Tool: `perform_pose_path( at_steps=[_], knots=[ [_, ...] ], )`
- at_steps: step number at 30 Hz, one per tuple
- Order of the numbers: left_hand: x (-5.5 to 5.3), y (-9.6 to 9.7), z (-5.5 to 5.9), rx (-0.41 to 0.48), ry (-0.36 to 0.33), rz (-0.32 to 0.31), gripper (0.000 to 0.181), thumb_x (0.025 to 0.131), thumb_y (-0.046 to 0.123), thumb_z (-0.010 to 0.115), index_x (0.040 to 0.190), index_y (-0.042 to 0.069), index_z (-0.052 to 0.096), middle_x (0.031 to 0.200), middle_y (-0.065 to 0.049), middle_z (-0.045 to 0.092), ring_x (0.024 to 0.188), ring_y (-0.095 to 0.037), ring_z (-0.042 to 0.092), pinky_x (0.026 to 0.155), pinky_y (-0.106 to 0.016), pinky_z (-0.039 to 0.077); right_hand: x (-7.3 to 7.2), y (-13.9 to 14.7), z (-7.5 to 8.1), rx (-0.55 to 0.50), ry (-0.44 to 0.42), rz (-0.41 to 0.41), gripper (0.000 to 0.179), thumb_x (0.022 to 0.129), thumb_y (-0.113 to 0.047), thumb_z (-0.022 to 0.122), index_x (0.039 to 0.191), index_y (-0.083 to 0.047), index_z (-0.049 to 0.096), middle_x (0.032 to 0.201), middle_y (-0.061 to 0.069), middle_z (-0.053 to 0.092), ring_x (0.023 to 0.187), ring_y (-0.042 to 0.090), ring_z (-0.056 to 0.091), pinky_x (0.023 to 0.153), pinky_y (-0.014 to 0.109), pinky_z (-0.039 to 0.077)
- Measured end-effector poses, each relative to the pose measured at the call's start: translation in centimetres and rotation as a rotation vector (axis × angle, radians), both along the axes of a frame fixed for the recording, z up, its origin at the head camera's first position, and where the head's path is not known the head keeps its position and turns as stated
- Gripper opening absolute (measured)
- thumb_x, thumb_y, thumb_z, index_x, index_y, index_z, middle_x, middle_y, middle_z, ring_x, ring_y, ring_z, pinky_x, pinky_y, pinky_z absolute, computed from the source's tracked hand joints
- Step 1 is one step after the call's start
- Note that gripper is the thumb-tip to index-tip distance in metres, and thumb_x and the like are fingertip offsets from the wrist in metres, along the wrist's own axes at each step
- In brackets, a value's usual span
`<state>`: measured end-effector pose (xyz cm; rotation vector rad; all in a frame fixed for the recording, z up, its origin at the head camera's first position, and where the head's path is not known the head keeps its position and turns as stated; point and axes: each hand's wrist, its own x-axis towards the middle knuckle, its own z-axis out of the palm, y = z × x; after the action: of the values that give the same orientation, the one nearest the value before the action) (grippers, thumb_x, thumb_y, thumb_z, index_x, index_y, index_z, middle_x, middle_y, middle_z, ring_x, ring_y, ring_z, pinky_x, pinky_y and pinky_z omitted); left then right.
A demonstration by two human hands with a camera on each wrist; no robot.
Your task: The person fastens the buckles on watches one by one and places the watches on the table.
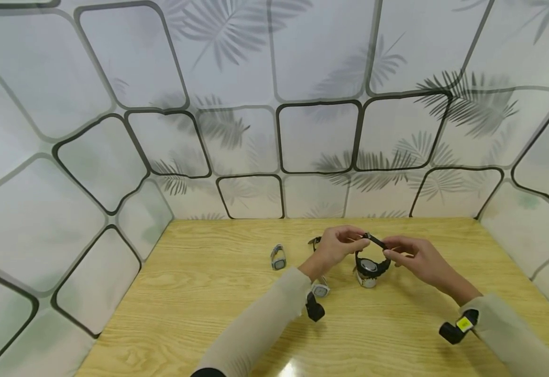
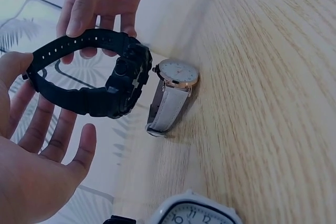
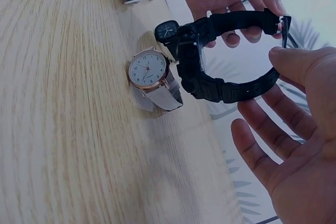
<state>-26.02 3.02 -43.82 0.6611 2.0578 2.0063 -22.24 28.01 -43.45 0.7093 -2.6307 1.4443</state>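
Observation:
Both hands hold a black wristwatch above the table, its strap looped round and its face hanging lowest. My left hand pinches one end of the strap between thumb and fingers. On the other side, my right hand pinches the strap with thumb and forefinger; in the right wrist view its other fingers are spread below the band. The metal buckle shows near the right thumb. Just beneath the black watch lies a white-strapped watch with a rose-gold case.
A white watch lies by the left forearm, and a grey watch lies farther left. Partly behind the left hand is a small dark watch. The wooden table meets patterned walls at the back and sides.

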Motion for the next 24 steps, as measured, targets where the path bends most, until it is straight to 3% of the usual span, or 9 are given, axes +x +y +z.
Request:
perform_pose_path(
  at_steps=[6, 14, 24],
  knots=[
    [0.06, -0.08, 0.01, 0.024, 0.007, -0.01, 0.023, 0.097, 0.02, 0.075, 0.118, 0.012, 0.076, 0.101, 0.0, 0.076, 0.089, -0.01, 0.07, 0.093, -0.056, 0.055, 0.03, 0.03, -0.33, 0.002, 0.004, -0.003, 0.032, 0.102, -0.017, 0.067, 0.131, -0.004, 0.067, 0.115, 0.022, 0.071, 0.093, 0.013, 0.072, 0.072, 0.035, 0.061],
    [0.21, 0.02, 0.17, 0.044, -0.015, -0.015, 0.02, 0.096, 0.019, 0.076, 0.115, 0.014, 0.078, 0.099, 0.004, 0.076, 0.088, -0.008, 0.07, 0.083, -0.028, 0.059, 0.24, -0.26, -0.32, -0.007, -0.01, 0.015, 0.033, 0.102, -0.015, 0.066, 0.133, -0.003, 0.066, 0.12, 0.023, 0.069, 0.094, 0.015, 0.072, 0.073, 0.033, 0.061],
    [0.07, 0.07, 0.41, 0.012, -0.015, -0.009, 0.019, 0.095, 0.02, 0.078, 0.113, 0.016, 0.079, 0.098, 0.008, 0.075, 0.091, -0.007, 0.069, 0.081, -0.025, 0.056, 0.32, -0.53, -0.42, -0.002, -0.014, -0.005, 0.036, 0.102, -0.018, 0.067, 0.135, -0.003, 0.065, 0.121, 0.022, 0.069, 0.096, 0.012, 0.07, 0.074, 0.033, 0.061]
  ],
)
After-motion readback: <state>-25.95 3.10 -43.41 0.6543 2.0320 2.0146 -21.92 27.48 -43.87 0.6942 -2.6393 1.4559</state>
